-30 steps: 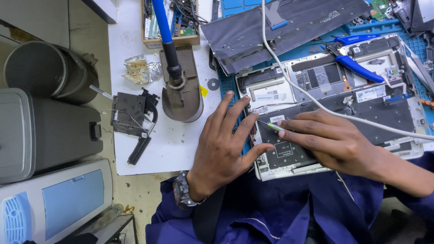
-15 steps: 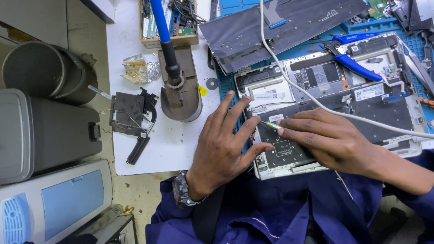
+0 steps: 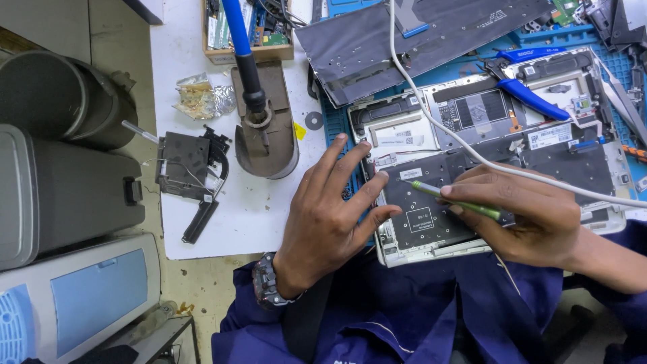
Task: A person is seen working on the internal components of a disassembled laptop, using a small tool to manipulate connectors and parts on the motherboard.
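1. On the bench (image 3: 236, 222), an opened laptop chassis (image 3: 485, 155) is seen lying with its underside up, its long axis running left to right across the view, the near edge just beside the person's blue jacket (image 3: 404, 317).
2. Its inner parts are exposed: a dark flat panel at the near left, a grey shielded board at the middle, pale labels, and a silver frame around the rim.
3. A slim green screwdriver (image 3: 458, 200) is held in the right hand (image 3: 532, 216), pinched between the thumb and the closed fingers.
4. The tool's long axis is laid nearly level, slightly tilted; its tip points left and a little away from the person, toward the dark panel near the chassis's left side.
5. The left hand (image 3: 330, 216) is laid flat and spread wide, holding nothing, with the fingertips resting on the chassis's left edge and the palm over the bench.
6. A white cable (image 3: 431, 108) is draped across the chassis from the top of the view to the right edge.
7. Blue-handled pliers (image 3: 526, 94) are lying on the far part of the chassis.
8. A soldering-iron stand (image 3: 263, 128) with a blue-handled iron is placed to the left, well apart from the screwdriver.
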